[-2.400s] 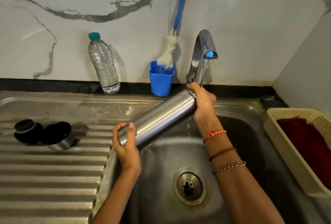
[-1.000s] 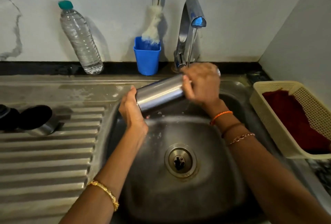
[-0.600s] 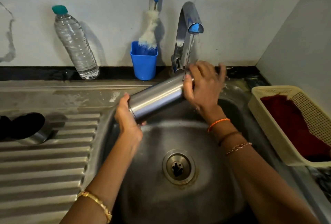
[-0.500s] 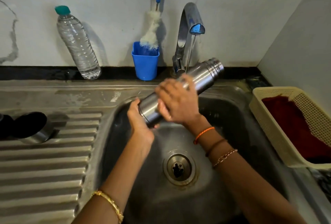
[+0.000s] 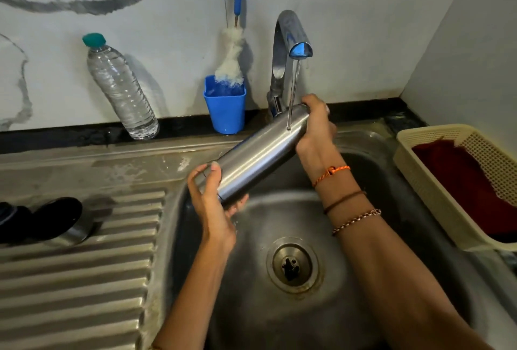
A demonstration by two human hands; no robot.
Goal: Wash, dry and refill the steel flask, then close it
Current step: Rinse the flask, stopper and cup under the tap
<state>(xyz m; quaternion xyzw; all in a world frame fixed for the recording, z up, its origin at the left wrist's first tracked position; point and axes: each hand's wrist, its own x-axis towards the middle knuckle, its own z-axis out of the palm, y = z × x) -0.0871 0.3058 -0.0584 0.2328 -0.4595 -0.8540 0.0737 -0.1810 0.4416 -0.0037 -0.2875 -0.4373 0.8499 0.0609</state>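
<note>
Steel catches the light at the centre of the frame: the flask (image 5: 260, 154) lies on a slant over the sink (image 5: 372, 142), its base low and left, its neck high and right under the tap (image 5: 291, 42). A thin stream of water (image 5: 292, 92) lands on the upper shoulder of the body. My left hand (image 5: 212, 204) cups the base, thumb over the top and fingers curled beneath it. My right hand (image 5: 316, 131) wraps the neck end, fingers clamped round it, so the mouth is hidden and I cannot tell whether water goes in.

I judge this to be the washing step, the outside being rinsed; drying, refilling and closing are all left to do. The next move calls for turning the flask in both grips so the stream reaches every side, then tipping the mouth down to drain (wet steel is slippery, so a firm hold matters).

At the left edge of the frame, on the ribbed drainboard (image 5: 84, 279), lie the cap (image 5: 65, 221) and a dark stopper (image 5: 11, 218), well apart from the flask. Along the back wall stand a plastic water bottle (image 5: 120, 89) and a blue cup (image 5: 225, 103) holding a bottle brush (image 5: 230, 58). At the right edge, a cream basket (image 5: 419, 181) holds a red cloth (image 5: 461, 181), probably for drying. Nothing blocks the hands; only the tap spout crowds the neck.
</note>
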